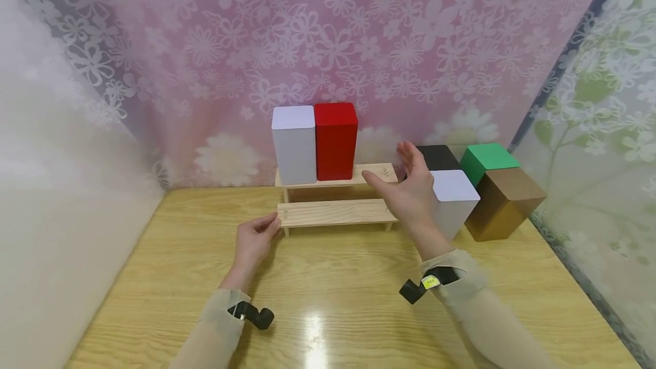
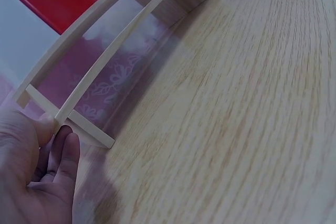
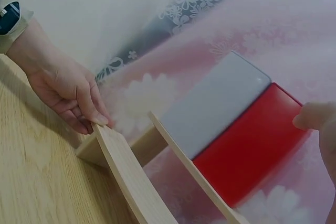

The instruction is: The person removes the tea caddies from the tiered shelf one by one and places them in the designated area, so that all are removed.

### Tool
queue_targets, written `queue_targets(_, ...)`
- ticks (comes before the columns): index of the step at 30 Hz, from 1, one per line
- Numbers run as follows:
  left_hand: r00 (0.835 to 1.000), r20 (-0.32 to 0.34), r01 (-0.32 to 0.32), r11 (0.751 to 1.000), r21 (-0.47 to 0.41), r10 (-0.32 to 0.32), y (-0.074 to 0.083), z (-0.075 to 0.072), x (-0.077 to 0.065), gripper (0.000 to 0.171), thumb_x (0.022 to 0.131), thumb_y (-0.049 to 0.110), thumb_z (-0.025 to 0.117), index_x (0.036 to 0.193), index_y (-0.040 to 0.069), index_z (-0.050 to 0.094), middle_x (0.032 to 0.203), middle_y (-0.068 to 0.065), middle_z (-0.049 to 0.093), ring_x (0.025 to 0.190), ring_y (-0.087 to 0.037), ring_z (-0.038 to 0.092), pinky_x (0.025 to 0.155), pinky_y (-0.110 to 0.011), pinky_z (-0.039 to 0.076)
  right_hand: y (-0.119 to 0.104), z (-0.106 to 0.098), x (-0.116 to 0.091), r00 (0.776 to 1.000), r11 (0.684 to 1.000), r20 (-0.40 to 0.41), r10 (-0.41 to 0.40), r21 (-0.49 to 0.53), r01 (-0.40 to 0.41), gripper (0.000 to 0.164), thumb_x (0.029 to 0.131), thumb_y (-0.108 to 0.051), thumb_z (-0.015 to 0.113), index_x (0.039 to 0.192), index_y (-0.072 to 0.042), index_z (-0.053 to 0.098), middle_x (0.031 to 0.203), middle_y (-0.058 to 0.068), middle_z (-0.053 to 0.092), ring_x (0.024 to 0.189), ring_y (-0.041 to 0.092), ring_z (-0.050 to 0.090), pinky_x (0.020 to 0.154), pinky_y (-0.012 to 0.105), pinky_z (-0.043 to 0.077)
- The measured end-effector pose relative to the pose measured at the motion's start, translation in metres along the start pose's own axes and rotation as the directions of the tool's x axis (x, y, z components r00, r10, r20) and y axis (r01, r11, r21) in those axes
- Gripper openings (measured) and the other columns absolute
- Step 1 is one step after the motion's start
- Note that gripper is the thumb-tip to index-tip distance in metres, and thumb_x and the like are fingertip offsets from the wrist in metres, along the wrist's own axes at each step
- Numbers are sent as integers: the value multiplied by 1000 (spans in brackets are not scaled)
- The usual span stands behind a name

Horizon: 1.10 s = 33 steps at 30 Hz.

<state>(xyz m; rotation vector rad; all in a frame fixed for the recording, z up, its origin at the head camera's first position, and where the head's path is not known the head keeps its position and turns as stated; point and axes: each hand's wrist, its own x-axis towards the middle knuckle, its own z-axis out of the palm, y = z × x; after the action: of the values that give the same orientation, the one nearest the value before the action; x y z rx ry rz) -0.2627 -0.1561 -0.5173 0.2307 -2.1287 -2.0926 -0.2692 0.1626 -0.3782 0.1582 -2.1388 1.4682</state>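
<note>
A two-step wooden rack (image 1: 333,213) stands on the table against the curtain. On its upper step, a white box (image 1: 295,150) and a red box (image 1: 336,144) stand upright side by side, toward the left end. My left hand (image 1: 253,239) pinches the left end of the lower step between thumb and fingers; the left wrist view shows this hand (image 2: 26,166) on the board's end. Above the rack's right end, my right hand (image 1: 415,192) is raised with fingers extended and thumb spread, holding nothing. Only part of the right hand (image 3: 328,135) enters the right wrist view.
Right of the rack, a black box (image 1: 437,156), a second white box (image 1: 453,198), a green box (image 1: 489,159) and a brown box (image 1: 504,204) stand close together, partly behind my right hand. A pink floral curtain (image 1: 328,44) hangs behind the wooden table (image 1: 348,289).
</note>
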Motion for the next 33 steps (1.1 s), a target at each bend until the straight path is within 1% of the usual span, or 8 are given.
queue_targets(2,1000,-3,-2,1000,3,2,0,0,0,26,100,4,75,125,-5,75,124,-24,72,99,-28,75,87,-35,65,0,11,3,1000,1000,-7,-4,-3,4,94,82,-31,95,157,-6,44,156,5,53,144,21,49,122,39,41)
queue_targets(8,1000,-18,-5,1000,23,6,0,-1,0,26,99,3,75,124,-4,75,123,-24,72,100,-29,75,87,-34,65,-2,47,14,995,996,-63,-75,-44,72,91,81,-26,94,155,-4,47,155,10,54,142,24,50,121,40,42)
queue_targets(13,1000,-17,-7,999,32,7,1,0,0,26,98,1,76,124,-5,75,124,-22,72,99,-26,74,86,-33,65,-3,72,21,996,997,-67,-60,-55,57,94,81,-28,94,158,-7,43,159,8,51,144,24,47,121,43,43)
queue_targets(17,1000,-22,5,1000,31,-4,1,0,1,25,98,3,76,123,-4,76,123,-21,73,98,-23,75,83,-30,65,-1,88,25,996,997,-64,-65,-53,61,95,82,-28,93,159,-5,41,160,12,49,145,27,45,122,48,41)
queue_targets(20,1000,-21,10,999,42,-9,1,1,1,25,99,4,75,124,-2,76,124,-20,73,101,-24,74,83,-29,65,0,97,27,994,996,-77,-74,-60,69,95,82,-26,93,158,-3,41,158,14,49,144,32,45,121,53,40)
queue_targets(24,1000,-14,11,999,42,-11,2,1,1,26,100,3,74,125,-3,75,125,-21,72,105,-25,73,85,-29,64,-1,105,29,991,993,-98,-95,-74,88,93,81,-26,93,156,-3,42,153,13,53,140,32,48,119,54,42)
queue_targets(30,1000,-19,8,1000,28,-8,2,1,1,25,99,2,75,124,-4,76,125,-22,72,106,-25,72,85,-29,64,0,114,31,989,992,-101,-112,-71,105,94,83,-31,92,157,-7,40,149,8,55,135,24,51,110,47,52)
queue_targets(33,1000,-15,7,1000,22,-6,0,0,2,25,99,2,75,124,-4,76,125,-22,72,107,-24,72,85,-29,64,2,117,32,989,993,-100,-111,-56,106,92,84,-31,92,156,-8,40,149,7,55,136,22,50,109,45,54)
